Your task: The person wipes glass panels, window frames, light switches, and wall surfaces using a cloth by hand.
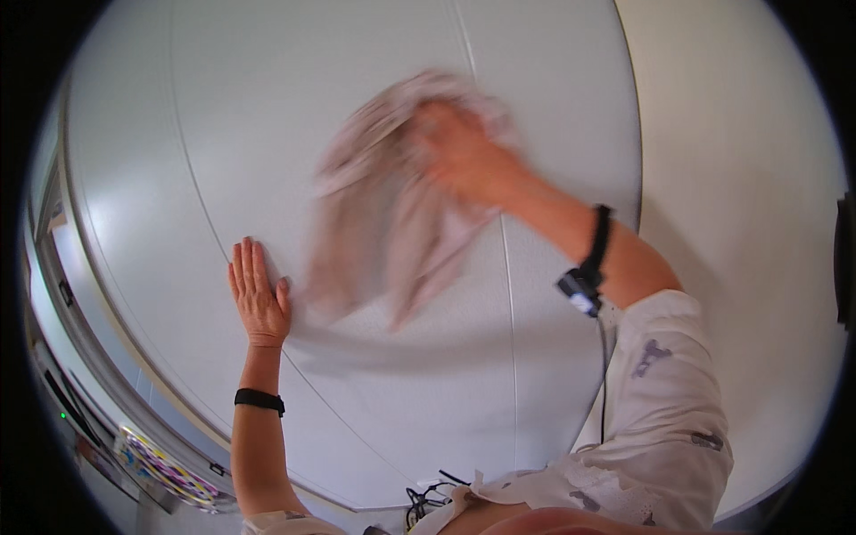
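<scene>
My right hand (461,154) grips a crumpled pinkish-beige cloth (354,247) against a large pale panelled surface (401,414). Hand and cloth are both blurred, and the cloth's loose ends hang down and to the left of the fingers. My left hand (259,294) lies flat on the same surface, lower left of the cloth, palm down and holding nothing. A black strap (259,401) circles the left forearm. Another black strap with a small dark device (580,291) is on the right forearm, and a thin cable runs down from it.
Thin seams cross the pale surface. Along its left side runs a curved metal frame (114,321). At the lower left is a bundle of multicoloured striped material (167,468). Black cables (424,501) lie near my body at the bottom. A cream surface (735,167) adjoins on the right.
</scene>
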A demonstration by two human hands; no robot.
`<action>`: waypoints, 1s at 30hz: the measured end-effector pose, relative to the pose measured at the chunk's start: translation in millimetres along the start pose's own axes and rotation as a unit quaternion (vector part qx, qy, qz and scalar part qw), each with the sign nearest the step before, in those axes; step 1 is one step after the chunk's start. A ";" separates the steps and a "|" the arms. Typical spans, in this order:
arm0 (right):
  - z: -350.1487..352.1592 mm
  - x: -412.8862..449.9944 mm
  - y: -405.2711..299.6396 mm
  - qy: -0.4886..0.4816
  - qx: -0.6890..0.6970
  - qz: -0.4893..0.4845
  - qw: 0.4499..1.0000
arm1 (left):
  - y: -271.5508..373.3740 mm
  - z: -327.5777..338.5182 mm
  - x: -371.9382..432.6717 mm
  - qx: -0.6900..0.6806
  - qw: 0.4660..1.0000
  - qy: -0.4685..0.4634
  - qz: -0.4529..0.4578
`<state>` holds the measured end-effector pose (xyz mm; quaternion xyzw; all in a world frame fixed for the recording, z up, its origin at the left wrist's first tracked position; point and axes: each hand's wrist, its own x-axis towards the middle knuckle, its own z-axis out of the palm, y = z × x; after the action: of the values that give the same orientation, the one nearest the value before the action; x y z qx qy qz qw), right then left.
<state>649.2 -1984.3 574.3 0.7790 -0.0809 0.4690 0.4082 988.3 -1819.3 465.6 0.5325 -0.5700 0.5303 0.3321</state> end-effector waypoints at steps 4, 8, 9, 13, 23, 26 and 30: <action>-85.9 -50.7 115.7 0.079 -0.145 0.192 0.967 | -6.0 0.9 -5.6 0.003 1.000 0.016 -0.015; -118.7 -60.8 222.5 0.115 -0.320 0.221 0.914 | -1.6 0.6 -1.7 -0.005 1.000 0.012 -0.010; -112.8 -42.1 228.0 0.128 -0.316 0.232 0.911 | -2.6 -1.8 -4.9 -0.004 1.000 0.012 -0.009; -81.6 68.1 178.9 0.143 -0.275 0.190 0.932 | -4.7 -1.0 -6.8 -0.009 1.000 0.011 -0.011; 61.3 206.1 -95.2 -0.181 0.274 -0.062 0.943 | -9.6 11.8 -2.8 -0.089 0.995 0.036 0.001; 36.9 205.7 -15.3 -0.180 0.354 0.056 0.916 | -13.2 6.8 -12.5 -0.018 1.000 0.014 -0.018; -35.7 132.0 156.4 0.160 -0.096 0.100 0.977 | -10.1 9.2 -9.3 -0.025 0.999 0.025 -0.016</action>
<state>618.0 -2027.2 775.2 0.6395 -0.1362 0.6157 0.4398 1001.7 -1824.4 457.5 0.5195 -0.5663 0.5237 0.3677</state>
